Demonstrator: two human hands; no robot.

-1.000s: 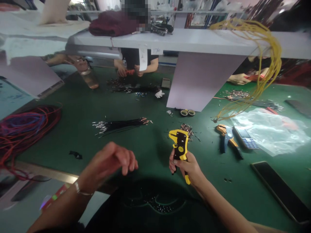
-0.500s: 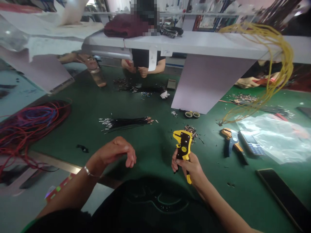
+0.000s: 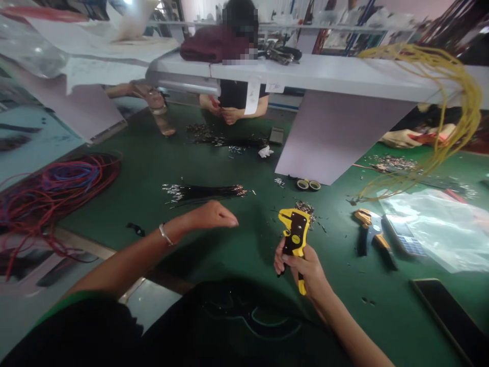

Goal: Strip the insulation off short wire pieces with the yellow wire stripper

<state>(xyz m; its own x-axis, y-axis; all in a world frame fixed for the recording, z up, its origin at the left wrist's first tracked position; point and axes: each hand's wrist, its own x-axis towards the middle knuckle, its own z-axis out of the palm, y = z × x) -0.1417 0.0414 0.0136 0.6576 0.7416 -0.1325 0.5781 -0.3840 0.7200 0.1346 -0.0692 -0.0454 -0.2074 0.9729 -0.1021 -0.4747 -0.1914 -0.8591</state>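
In my right hand is a yellow and black wire stripper, held upright with its jaws toward the upper left. My left hand hovers over the green table, its fingers drawn together and pointing right. Whatever those fingers may hold is hidden. Just beyond it lies a bundle of black wires, with silvery ends at left and coppery ends at right. A pile of small scraps sits right behind the stripper's head.
To the right lie a second wire stripper, a keypad phone, a plastic bag and a dark smartphone. Tape rolls stand near the shelf's panel. Red wire coils fill the left. Co-workers' hands show opposite.
My left hand has moved right and away from me, toward the coppery wire ends, its fingers now closer together. The right hand keeps the wire stripper. The whole view has shifted slightly.
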